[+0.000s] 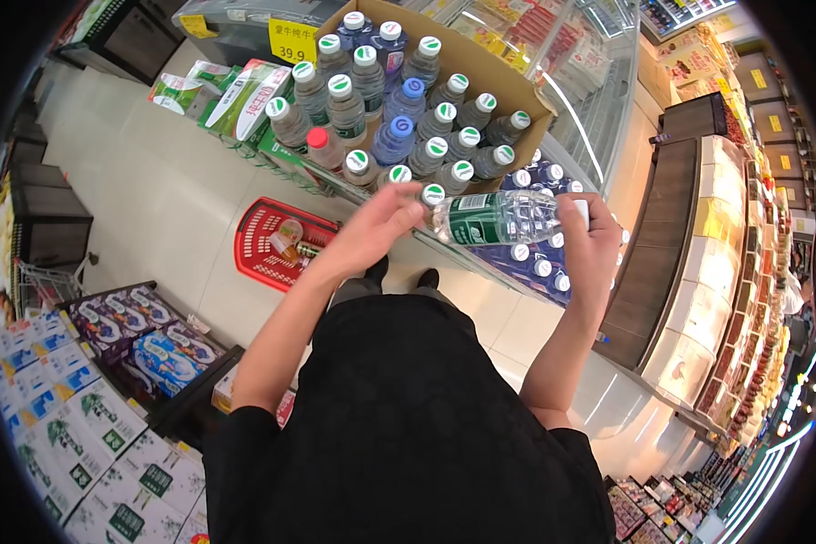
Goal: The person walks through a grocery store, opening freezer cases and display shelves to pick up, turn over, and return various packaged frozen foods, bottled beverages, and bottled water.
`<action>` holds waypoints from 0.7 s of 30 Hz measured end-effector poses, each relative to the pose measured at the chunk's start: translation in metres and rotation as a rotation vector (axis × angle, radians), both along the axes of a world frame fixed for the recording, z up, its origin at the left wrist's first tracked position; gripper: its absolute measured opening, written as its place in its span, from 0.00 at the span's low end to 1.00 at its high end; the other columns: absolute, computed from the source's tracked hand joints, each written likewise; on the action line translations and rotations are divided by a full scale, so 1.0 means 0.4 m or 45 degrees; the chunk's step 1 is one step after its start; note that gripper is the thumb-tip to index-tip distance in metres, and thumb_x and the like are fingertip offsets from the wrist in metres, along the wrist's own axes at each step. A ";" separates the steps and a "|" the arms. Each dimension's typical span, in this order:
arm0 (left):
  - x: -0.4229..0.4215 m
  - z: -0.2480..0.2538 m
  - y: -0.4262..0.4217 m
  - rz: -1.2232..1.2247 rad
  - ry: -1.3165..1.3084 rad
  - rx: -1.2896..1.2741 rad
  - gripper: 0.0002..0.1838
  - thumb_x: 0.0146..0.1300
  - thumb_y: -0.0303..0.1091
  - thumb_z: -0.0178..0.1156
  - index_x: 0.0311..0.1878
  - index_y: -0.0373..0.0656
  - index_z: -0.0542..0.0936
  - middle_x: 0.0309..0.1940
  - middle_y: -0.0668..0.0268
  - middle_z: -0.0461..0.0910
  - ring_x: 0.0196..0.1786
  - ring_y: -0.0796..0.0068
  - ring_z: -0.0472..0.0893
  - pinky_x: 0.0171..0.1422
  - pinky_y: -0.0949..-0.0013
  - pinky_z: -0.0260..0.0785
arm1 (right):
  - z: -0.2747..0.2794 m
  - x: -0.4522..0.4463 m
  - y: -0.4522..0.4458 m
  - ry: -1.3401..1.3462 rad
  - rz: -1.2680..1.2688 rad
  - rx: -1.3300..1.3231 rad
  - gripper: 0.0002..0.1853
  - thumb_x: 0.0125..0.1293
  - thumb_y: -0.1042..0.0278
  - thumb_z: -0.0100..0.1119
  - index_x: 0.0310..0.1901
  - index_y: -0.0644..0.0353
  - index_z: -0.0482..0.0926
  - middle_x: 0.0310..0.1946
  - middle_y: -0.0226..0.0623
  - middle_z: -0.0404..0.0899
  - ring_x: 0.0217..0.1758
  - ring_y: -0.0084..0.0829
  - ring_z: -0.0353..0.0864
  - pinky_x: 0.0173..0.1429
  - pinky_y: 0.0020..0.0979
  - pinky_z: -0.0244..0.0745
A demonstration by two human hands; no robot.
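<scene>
My right hand (591, 238) is closed around the neck and cap end of a clear water bottle (480, 218) with a green label. The bottle lies almost level above the front edge of the display, its base toward the left. My left hand (381, 227), slightly blurred, is by the bottle's base with its fingers loosely stretched out; whether it touches the bottle I cannot tell. Just beyond it an open cardboard box (508, 54) holds several upright bottles, most with white-and-green caps, a few with blue caps, and one red-capped bottle (325, 148).
A red shopping basket (261, 263) with a few items stands on the floor left of my feet. Several white-capped bottles (542, 267) stand under the held bottle. Milk cartons (245, 102) and a yellow price sign (294, 40) are at the back left. A glass-sided freezer (589, 100) adjoins the box.
</scene>
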State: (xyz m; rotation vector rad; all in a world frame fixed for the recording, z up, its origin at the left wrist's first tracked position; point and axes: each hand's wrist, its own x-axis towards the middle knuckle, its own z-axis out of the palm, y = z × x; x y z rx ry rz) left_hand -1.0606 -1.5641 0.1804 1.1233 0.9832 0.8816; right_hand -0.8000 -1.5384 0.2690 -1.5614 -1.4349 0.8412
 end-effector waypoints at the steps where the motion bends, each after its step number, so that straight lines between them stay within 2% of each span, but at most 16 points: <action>1: 0.025 -0.005 -0.007 -0.049 -0.254 -0.199 0.27 0.72 0.51 0.40 0.65 0.41 0.62 0.50 0.57 0.74 0.50 0.68 0.77 0.52 0.64 0.70 | 0.002 0.016 0.002 0.117 0.004 -0.024 0.10 0.62 0.64 0.61 0.33 0.63 0.79 0.19 0.23 0.73 0.20 0.13 0.64 0.23 0.19 0.58; 2: 0.048 0.005 -0.019 -0.065 -0.430 -0.287 0.28 0.72 0.53 0.39 0.64 0.41 0.63 0.48 0.58 0.75 0.47 0.68 0.78 0.49 0.64 0.71 | -0.001 0.014 0.000 0.114 0.000 -0.020 0.10 0.62 0.64 0.61 0.33 0.63 0.79 0.19 0.23 0.73 0.20 0.13 0.64 0.23 0.19 0.58; 3: 0.064 0.026 -0.027 -0.079 -0.602 -0.375 0.28 0.72 0.55 0.38 0.62 0.41 0.64 0.45 0.59 0.76 0.43 0.68 0.79 0.46 0.65 0.72 | -0.006 0.005 -0.002 0.310 0.021 -0.107 0.10 0.62 0.63 0.60 0.33 0.63 0.79 0.18 0.22 0.71 0.19 0.12 0.63 0.22 0.19 0.56; 4: 0.069 0.021 -0.036 -0.083 -0.597 -0.374 0.28 0.72 0.55 0.38 0.62 0.41 0.64 0.45 0.59 0.76 0.43 0.68 0.79 0.46 0.65 0.72 | -0.010 -0.006 -0.006 0.508 0.042 -0.196 0.10 0.62 0.63 0.60 0.33 0.62 0.79 0.18 0.20 0.70 0.19 0.11 0.61 0.21 0.18 0.53; 6: 0.073 0.012 -0.046 -0.048 -0.581 -0.330 0.28 0.70 0.58 0.37 0.52 0.42 0.71 0.34 0.63 0.79 0.29 0.74 0.79 0.31 0.70 0.71 | -0.009 -0.025 -0.004 0.505 0.021 -0.244 0.10 0.63 0.63 0.59 0.33 0.62 0.79 0.18 0.21 0.70 0.19 0.11 0.62 0.21 0.18 0.53; 7: 0.068 0.018 -0.046 -0.055 -0.572 -0.334 0.28 0.70 0.58 0.37 0.52 0.42 0.71 0.34 0.63 0.79 0.29 0.74 0.79 0.31 0.70 0.71 | -0.012 -0.034 -0.004 0.494 0.000 -0.298 0.10 0.63 0.62 0.59 0.33 0.62 0.79 0.19 0.21 0.70 0.19 0.12 0.62 0.21 0.18 0.53; 9: 0.058 0.040 -0.040 0.053 -0.628 -0.754 0.30 0.69 0.61 0.36 0.41 0.43 0.75 0.23 0.67 0.76 0.19 0.79 0.72 0.18 0.76 0.61 | -0.032 -0.040 -0.003 0.465 0.004 -0.313 0.12 0.64 0.60 0.59 0.33 0.63 0.79 0.19 0.21 0.70 0.19 0.11 0.61 0.22 0.18 0.53; 10: 0.060 0.035 -0.040 0.081 -0.680 -0.766 0.31 0.69 0.61 0.34 0.37 0.44 0.77 0.18 0.67 0.74 0.15 0.79 0.67 0.12 0.77 0.53 | -0.045 -0.039 -0.003 0.446 0.067 -0.293 0.13 0.65 0.59 0.59 0.32 0.62 0.79 0.19 0.21 0.71 0.20 0.11 0.61 0.23 0.18 0.53; 13: 0.047 0.032 -0.054 0.000 -0.747 -0.769 0.31 0.69 0.61 0.34 0.38 0.43 0.77 0.18 0.67 0.74 0.14 0.79 0.67 0.11 0.76 0.52 | -0.057 -0.046 -0.002 0.458 0.118 -0.277 0.15 0.66 0.57 0.58 0.32 0.62 0.78 0.19 0.21 0.70 0.20 0.11 0.60 0.24 0.18 0.54; 14: 0.045 0.016 -0.058 0.016 -0.688 -0.774 0.30 0.70 0.59 0.33 0.38 0.44 0.76 0.19 0.67 0.74 0.16 0.78 0.68 0.15 0.76 0.57 | -0.066 -0.044 -0.002 0.477 0.116 -0.284 0.14 0.66 0.58 0.58 0.32 0.62 0.78 0.19 0.21 0.70 0.20 0.11 0.60 0.24 0.18 0.54; 15: 0.045 0.016 -0.063 0.016 -0.685 -0.782 0.30 0.70 0.59 0.33 0.38 0.44 0.76 0.19 0.67 0.74 0.16 0.78 0.68 0.15 0.76 0.57 | -0.074 -0.042 -0.002 0.496 0.114 -0.292 0.14 0.66 0.58 0.58 0.32 0.62 0.78 0.19 0.21 0.70 0.20 0.11 0.60 0.24 0.18 0.53; 17: 0.048 0.017 -0.072 0.008 -0.495 -0.587 0.28 0.71 0.58 0.32 0.39 0.44 0.75 0.21 0.66 0.75 0.20 0.76 0.71 0.25 0.74 0.64 | -0.081 -0.028 0.000 0.472 0.122 -0.334 0.14 0.66 0.58 0.58 0.32 0.62 0.79 0.19 0.21 0.70 0.20 0.11 0.60 0.23 0.18 0.53; 18: 0.048 0.007 -0.073 0.006 -0.496 -0.591 0.28 0.71 0.58 0.32 0.39 0.44 0.75 0.21 0.66 0.75 0.20 0.76 0.71 0.25 0.74 0.64 | -0.082 -0.020 0.000 0.444 0.136 -0.369 0.13 0.65 0.58 0.58 0.33 0.61 0.79 0.18 0.21 0.70 0.20 0.10 0.60 0.23 0.19 0.53; 20: 0.044 -0.021 -0.077 -0.061 -0.493 -0.528 0.26 0.72 0.55 0.32 0.47 0.43 0.73 0.26 0.65 0.76 0.27 0.75 0.74 0.35 0.71 0.67 | -0.078 -0.013 -0.002 0.419 0.148 -0.367 0.13 0.65 0.59 0.59 0.33 0.62 0.79 0.18 0.21 0.70 0.20 0.11 0.60 0.22 0.19 0.52; 21: 0.045 -0.020 -0.078 -0.057 -0.496 -0.532 0.26 0.72 0.55 0.32 0.47 0.43 0.73 0.26 0.65 0.76 0.27 0.75 0.74 0.35 0.71 0.67 | -0.076 -0.011 -0.004 0.397 0.165 -0.364 0.12 0.64 0.60 0.60 0.33 0.62 0.79 0.18 0.21 0.71 0.19 0.11 0.59 0.22 0.19 0.52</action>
